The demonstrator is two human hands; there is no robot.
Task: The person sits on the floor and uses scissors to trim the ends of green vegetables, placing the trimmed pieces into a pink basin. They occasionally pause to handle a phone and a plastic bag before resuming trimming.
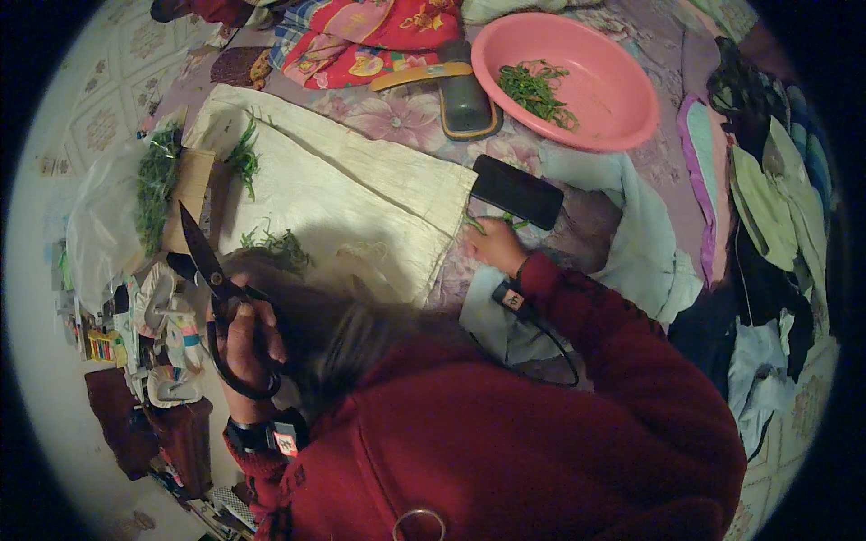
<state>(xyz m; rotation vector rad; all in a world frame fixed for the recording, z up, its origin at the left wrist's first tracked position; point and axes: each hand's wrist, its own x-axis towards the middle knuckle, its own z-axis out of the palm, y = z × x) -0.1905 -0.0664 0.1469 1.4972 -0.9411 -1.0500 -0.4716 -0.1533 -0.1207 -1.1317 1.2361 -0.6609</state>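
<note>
The left hand (242, 343) grasps a pair of dark metal scissors (207, 261), fingers wrapped at the black looped handles, blades angled up past the lower left part of a flattened cream-white woven sack (325, 185). The right hand (494, 245) is at the sack's right edge, below its right corner, thumb and fingers pinched about a short green leafy sprig (473, 224); exactly how the fingers grip it is too small to tell. Another bit of green lies just beyond the knuckles, near the lower edge of a black rectangular smartphone (517, 192), which rests just outside the sack's right corner.

The sack is spread over a purple-and-pink flowered sheet (388, 119). One loose bunch of narrow green leaves (244, 158) lies near the sack's upper left corner, beside an open brown cardboard box (191, 194); a second green heap (281, 248) lies toward the lower left edge, partly hidden by dark hair. Left of the box, more long green stalks (159, 185) stand against a clear plastic bag (104, 198).

Toward the sheet's far edge, a round pink plastic basin (613, 99) carries cut-looking greens (538, 93) on its left side. A dark grey oblong object with tan trim (467, 104) lies just left of it. Pale blue-grey cloth (631, 261) lies beside the right forearm.
</note>
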